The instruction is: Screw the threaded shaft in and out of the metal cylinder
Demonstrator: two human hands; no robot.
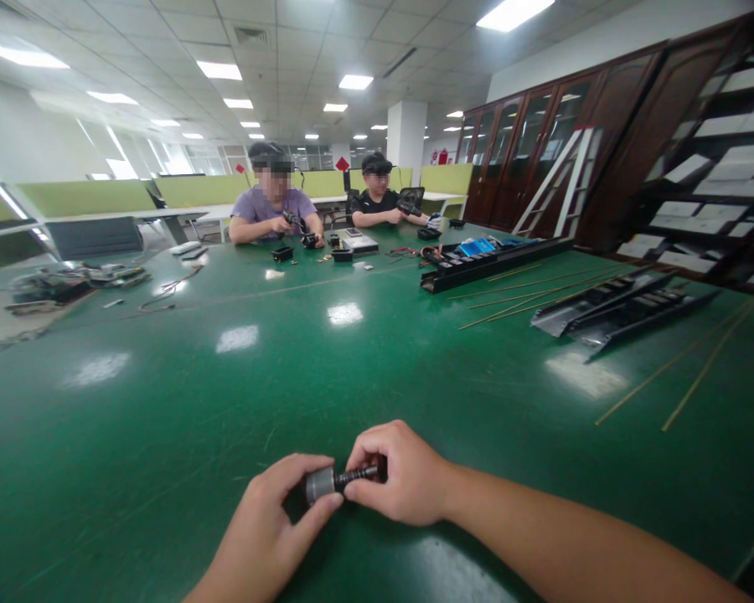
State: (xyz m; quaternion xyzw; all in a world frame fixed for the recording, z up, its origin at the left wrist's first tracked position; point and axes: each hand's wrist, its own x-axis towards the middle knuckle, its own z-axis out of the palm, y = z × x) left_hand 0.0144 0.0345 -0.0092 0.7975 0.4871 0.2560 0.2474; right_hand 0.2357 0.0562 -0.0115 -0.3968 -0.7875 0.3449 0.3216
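Observation:
My left hand grips a short grey metal cylinder between thumb and fingers, just above the near part of the green table. From the cylinder's right end a dark ridged shaft sticks out, lying nearly level. My right hand is closed around the far end of that shaft, with thumb and index finger pinching near it. Its curled fingers hide part of what lies inside them. The two hands are close together, thumb tips nearly meeting.
Across the table two people handle dark tools near small black boxes. On the right lie black metal channels, thin yellowish rods and more channels. A pile of parts is at left; a ladder stands behind.

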